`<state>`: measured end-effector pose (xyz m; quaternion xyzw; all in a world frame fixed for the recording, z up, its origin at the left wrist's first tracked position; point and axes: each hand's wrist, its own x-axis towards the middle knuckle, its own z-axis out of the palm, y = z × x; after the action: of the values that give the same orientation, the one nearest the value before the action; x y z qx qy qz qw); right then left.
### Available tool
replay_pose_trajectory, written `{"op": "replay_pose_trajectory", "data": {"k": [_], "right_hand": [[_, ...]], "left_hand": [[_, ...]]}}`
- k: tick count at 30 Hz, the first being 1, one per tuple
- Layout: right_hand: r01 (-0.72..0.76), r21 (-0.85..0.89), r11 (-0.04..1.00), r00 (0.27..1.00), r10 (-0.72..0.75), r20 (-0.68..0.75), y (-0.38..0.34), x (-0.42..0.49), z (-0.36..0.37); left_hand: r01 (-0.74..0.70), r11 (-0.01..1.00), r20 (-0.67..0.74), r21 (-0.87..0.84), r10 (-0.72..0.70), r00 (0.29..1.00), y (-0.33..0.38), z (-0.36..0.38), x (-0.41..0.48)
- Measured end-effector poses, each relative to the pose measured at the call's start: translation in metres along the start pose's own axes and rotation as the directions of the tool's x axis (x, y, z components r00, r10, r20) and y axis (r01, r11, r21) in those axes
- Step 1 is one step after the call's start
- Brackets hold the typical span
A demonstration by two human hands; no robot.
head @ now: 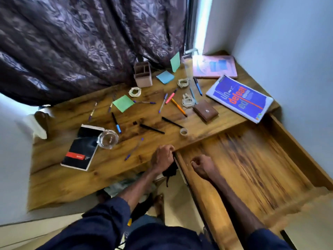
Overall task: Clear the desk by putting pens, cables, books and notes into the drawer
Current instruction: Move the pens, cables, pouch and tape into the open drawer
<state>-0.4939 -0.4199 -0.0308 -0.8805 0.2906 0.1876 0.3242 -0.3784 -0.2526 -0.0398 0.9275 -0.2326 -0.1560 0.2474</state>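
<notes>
While our left hand (162, 157) rests curled at the desk (59, 179) edge, its fingers folded against the wood right at the drawer's (252, 159) corner, we cannot tell whether they grip anything. Our right hand (201, 166) lies just beside it, over the open drawer's near rim, fingers closed into a loose fist with nothing seen in them. The drawer bottom stretching away beyond the right fingers looks blurred.

Just beyond the left fingers lies a purple pen (134, 149), and a little farther a tape roll (184, 131) near the desk edge. Two black pens (152, 128) lie past that, with a blue-capped pen (116, 122) to their left. Left of the left fingers a glass ashtray (107, 139) sits on the corner of a black book (81, 150).

Farther off, an orange pen (178, 107), a pink pen (170, 97) and other pens lie scattered among three coiled cables (188, 101). Green notes (123, 103) and blue notes (165, 77) lie flat; another green note (175, 61) leans at the curtain (72, 42). A brown wallet (205, 110) lies well beyond the right fingers, with a blue book (239, 98) overhanging the drawer and a pink book (214, 66) in the far corner. A pen holder (142, 74) stands by the curtain.
</notes>
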Motion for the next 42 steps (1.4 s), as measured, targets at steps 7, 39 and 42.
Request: {"op": "replay_pose_trajectory", "data": {"k": [7, 39, 42], "right_hand": [[0.137, 0.069, 0.988, 0.984, -0.129, -0.12, -0.122, 0.075, 0.005], [0.433, -0.089, 0.897, 0.82, -0.432, -0.375, -0.218, 0.133, 0.038], [0.408, -0.015, 0.913, 0.796, -0.364, -0.484, -0.178, 0.103, 0.025]], "left_hand": [[0.128, 0.99, -0.163, 0.058, -0.117, 0.98, -0.093, -0.069, 0.081], [0.168, 0.98, -0.064, 0.103, -0.162, 0.985, -0.164, -0.09, 0.097], [0.158, 0.985, -0.104, 0.074, -0.15, 0.983, -0.152, -0.087, 0.091]]}}
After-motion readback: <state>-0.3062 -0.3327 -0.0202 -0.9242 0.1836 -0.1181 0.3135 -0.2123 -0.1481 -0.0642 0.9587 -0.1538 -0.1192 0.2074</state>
